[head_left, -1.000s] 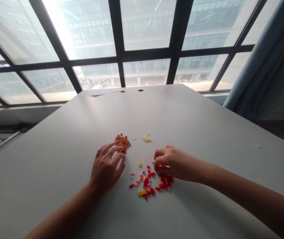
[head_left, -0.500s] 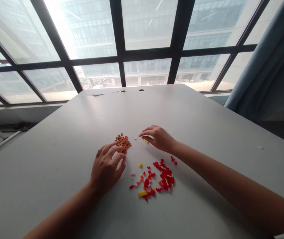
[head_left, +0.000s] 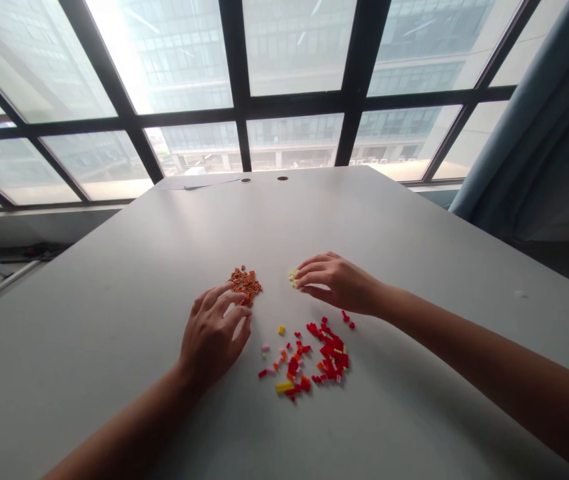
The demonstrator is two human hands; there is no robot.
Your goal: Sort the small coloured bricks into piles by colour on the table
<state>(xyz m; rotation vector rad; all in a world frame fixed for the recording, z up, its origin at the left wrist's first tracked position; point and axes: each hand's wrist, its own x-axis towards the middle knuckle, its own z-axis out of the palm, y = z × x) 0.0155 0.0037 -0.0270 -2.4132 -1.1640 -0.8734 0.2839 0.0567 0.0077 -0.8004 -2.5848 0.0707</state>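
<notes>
My left hand [head_left: 214, 330] rests on the table with its fingers apart and curved, the fingertips at the near edge of a pile of small orange-brown building bricks [head_left: 246, 288]. It holds nothing. To the right, my right hand [head_left: 337, 281] is stretched out low over the table, thumb apart from the fingers. Its fingertips touch or nearly touch a small cluster of pale yellow bricks [head_left: 292, 277], partly hidden behind them. Nearer to me, between the forearms, lies a loose spread of red bricks [head_left: 332, 353], with pink, orange and bright yellow bricks [head_left: 284, 387] among them.
The white table [head_left: 414, 267] reaches to a large black-framed window [head_left: 294, 103]. Two round holes [head_left: 282, 179] and a thin flat sheet [head_left: 204, 183] are at its far edge. A blue-grey curtain [head_left: 519, 133] hangs at the right.
My right hand has moved right and its fingers have lowered. The single pale brick left of the cluster no longer lies apart; the pale bricks sit closer together. My left hand stayed put.
</notes>
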